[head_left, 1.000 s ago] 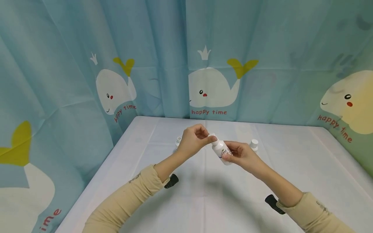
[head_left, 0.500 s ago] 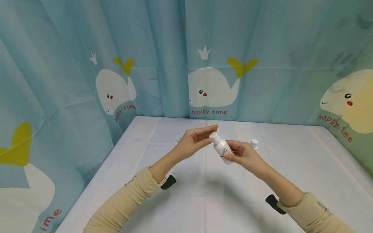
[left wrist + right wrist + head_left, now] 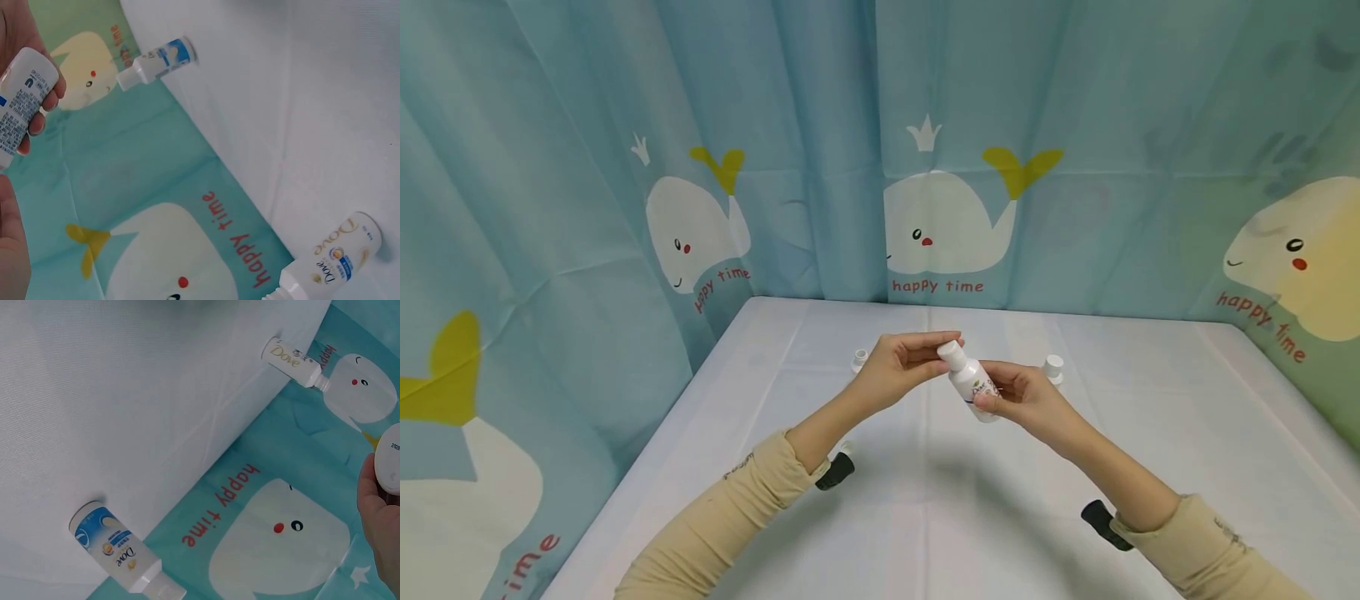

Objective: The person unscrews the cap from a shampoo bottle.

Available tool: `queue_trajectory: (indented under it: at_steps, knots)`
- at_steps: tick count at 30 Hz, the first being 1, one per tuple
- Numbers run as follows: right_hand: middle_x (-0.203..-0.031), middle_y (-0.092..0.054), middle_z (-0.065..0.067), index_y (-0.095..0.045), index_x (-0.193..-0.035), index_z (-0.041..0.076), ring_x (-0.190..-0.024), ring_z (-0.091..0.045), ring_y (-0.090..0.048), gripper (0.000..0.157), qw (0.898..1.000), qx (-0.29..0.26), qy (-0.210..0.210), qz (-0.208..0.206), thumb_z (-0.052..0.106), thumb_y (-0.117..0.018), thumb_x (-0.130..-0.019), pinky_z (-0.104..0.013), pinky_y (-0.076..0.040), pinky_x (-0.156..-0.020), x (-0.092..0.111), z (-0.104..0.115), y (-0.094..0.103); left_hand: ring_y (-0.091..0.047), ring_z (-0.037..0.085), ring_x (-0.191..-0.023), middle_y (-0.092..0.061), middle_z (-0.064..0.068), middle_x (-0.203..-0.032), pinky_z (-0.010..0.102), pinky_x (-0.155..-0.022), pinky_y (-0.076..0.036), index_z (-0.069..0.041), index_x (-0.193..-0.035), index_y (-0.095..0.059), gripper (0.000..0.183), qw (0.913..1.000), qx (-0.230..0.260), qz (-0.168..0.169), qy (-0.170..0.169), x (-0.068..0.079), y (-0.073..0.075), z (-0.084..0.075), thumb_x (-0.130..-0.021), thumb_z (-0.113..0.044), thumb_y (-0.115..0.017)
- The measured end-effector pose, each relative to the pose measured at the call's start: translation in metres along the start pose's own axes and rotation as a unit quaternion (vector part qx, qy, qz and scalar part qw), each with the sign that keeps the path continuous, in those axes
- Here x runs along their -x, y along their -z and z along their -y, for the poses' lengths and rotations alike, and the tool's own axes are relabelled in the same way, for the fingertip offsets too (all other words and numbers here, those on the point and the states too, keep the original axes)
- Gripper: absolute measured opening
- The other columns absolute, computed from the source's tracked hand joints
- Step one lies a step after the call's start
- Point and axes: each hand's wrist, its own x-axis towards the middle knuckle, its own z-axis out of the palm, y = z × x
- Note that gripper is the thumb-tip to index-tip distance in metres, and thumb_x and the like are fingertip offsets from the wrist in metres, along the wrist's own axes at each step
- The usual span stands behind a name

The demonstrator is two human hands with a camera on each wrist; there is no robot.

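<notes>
My right hand [image 3: 1026, 404] holds a small white bottle [image 3: 973, 383] with a printed label, tilted up to the left above the table. In the left wrist view, its back carries small print and the fingers curl round it. My left hand [image 3: 898, 364] is at the bottle's white cap [image 3: 952, 355], the thumb tip at its near side and the forefinger behind, pinching it. At the back left, a bottle with a bare threaded neck [image 3: 860, 358] stands partly behind the left hand. A capped bottle [image 3: 1054, 368] is at the back right, partly hidden by the right hand.
A pale cloth covers the table [image 3: 925, 517]. Behind and beside it hangs a blue curtain [image 3: 820, 167] with whale prints. Black straps [image 3: 836, 472] are on both wrists; a small white thing [image 3: 847, 448] shows beside the left one.
The left fingers came off the cap, straightened beside it, then lowered back onto it. The right hand keeps its hold on the bottle, almost unmoved.
</notes>
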Motion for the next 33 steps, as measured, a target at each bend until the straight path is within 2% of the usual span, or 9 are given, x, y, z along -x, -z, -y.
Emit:
queue_trajectory:
  at_steps: [3, 8, 11, 18, 23, 25, 28, 30, 33]
  knots:
    - [-0.116, -0.059, -0.027, -0.047, -0.128, -0.014, -0.089, -0.004, -0.063, 0.047, 1.0, -0.001, 0.005, 0.001, 0.011, -0.062, -0.091, -0.021, -0.055, -0.078, 0.0003, -0.0001, 0.0, -0.067, 0.026, -0.099, -0.06, 0.027, -0.12, 0.034, -0.087, -0.055, 0.009, -0.122, -0.056, 0.036, 0.9997, 0.001, -0.018, 0.014, 0.0003, -0.0008, 0.0008, -0.087, 0.006, -0.061]
    - [-0.11, -0.063, -0.011, -0.047, -0.129, -0.014, -0.088, -0.004, -0.063, 0.048, 1.0, -0.002, 0.005, 0.001, 0.012, -0.062, -0.091, -0.021, -0.055, -0.077, 0.0001, 0.0005, -0.0003, -0.067, 0.009, -0.083, -0.064, 0.027, -0.108, 0.033, -0.082, -0.057, 0.01, -0.115, -0.06, 0.032, 0.9985, 0.008, -0.043, 0.033, -0.0007, -0.001, 0.0036, -0.084, 0.003, -0.067]
    - [-0.108, -0.064, -0.007, -0.047, -0.129, -0.014, -0.087, -0.004, -0.063, 0.049, 1.0, -0.002, 0.002, 0.0, 0.012, -0.062, -0.09, -0.021, -0.055, -0.077, -0.0001, 0.0007, -0.0007, -0.065, 0.006, -0.08, -0.065, 0.026, -0.104, 0.031, -0.079, -0.058, 0.009, -0.111, -0.06, 0.03, 0.998, 0.007, -0.051, 0.035, -0.0014, -0.0012, 0.0055, -0.083, 0.002, -0.068]
    - [-0.11, -0.063, -0.013, -0.046, -0.13, -0.013, -0.088, -0.004, -0.062, 0.049, 1.0, -0.003, 0.001, 0.0, 0.012, -0.062, -0.09, -0.02, -0.055, -0.077, -0.0011, 0.0009, -0.0015, -0.06, 0.004, -0.074, -0.061, 0.027, -0.096, 0.022, -0.073, -0.056, 0.009, -0.102, -0.057, 0.022, 0.9968, 0.007, -0.064, 0.047, -0.0039, -0.0032, 0.0083, -0.082, 0.005, -0.067]
    - [-0.105, -0.064, 0.004, -0.046, -0.129, -0.014, -0.087, -0.004, -0.062, 0.048, 1.0, -0.006, 0.006, 0.002, 0.011, -0.062, -0.091, -0.02, -0.055, -0.076, -0.0004, 0.0013, -0.0009, -0.058, 0.004, -0.071, -0.062, 0.016, -0.089, 0.017, -0.068, -0.053, 0.007, -0.099, -0.055, 0.021, 0.9961, 0.009, -0.071, 0.051, -0.0058, -0.0056, 0.0078, -0.082, 0.005, -0.067]
    - [-0.103, -0.064, 0.008, -0.046, -0.129, -0.014, -0.087, -0.004, -0.062, 0.048, 1.0, -0.006, 0.008, 0.003, 0.011, -0.062, -0.091, -0.02, -0.055, -0.076, -0.0001, 0.0015, -0.0006, -0.057, 0.004, -0.071, -0.062, 0.017, -0.089, 0.018, -0.068, -0.053, 0.007, -0.099, -0.054, 0.022, 0.9959, 0.009, -0.073, 0.052, -0.0064, -0.0062, 0.0075, -0.082, 0.005, -0.067]
    - [-0.107, -0.064, 0.0, -0.046, -0.129, -0.014, -0.088, -0.004, -0.062, 0.048, 1.0, -0.005, 0.008, 0.002, 0.012, -0.061, -0.091, -0.02, -0.055, -0.076, 0.0001, 0.0018, 0.0, -0.059, 0.003, -0.074, -0.063, 0.024, -0.094, 0.021, -0.073, -0.055, 0.006, -0.106, -0.055, 0.028, 0.9956, 0.01, -0.073, 0.058, -0.0066, -0.0064, 0.0066, -0.082, 0.005, -0.068]
    - [-0.112, -0.063, -0.012, -0.046, -0.13, -0.013, -0.089, -0.004, -0.062, 0.049, 1.0, -0.003, 0.006, 0.001, 0.012, -0.061, -0.092, -0.021, -0.055, -0.077, 0.0, 0.0021, 0.0004, -0.061, 0.004, -0.077, -0.062, 0.029, -0.102, 0.024, -0.077, -0.056, 0.006, -0.113, -0.055, 0.033, 0.9959, 0.014, -0.069, 0.057, -0.0059, -0.006, 0.0053, -0.082, 0.005, -0.067]
    - [-0.116, -0.06, -0.023, -0.046, -0.131, -0.012, -0.091, -0.004, -0.063, 0.048, 1.0, 0.0, 0.003, -0.002, 0.012, -0.061, -0.092, -0.021, -0.055, -0.078, -0.0001, 0.0021, 0.0009, -0.065, 0.011, -0.087, -0.061, 0.029, -0.113, 0.029, -0.083, -0.056, 0.005, -0.123, -0.054, 0.041, 0.9971, 0.023, -0.057, 0.044, -0.0044, -0.0045, 0.0051, -0.084, 0.005, -0.065]
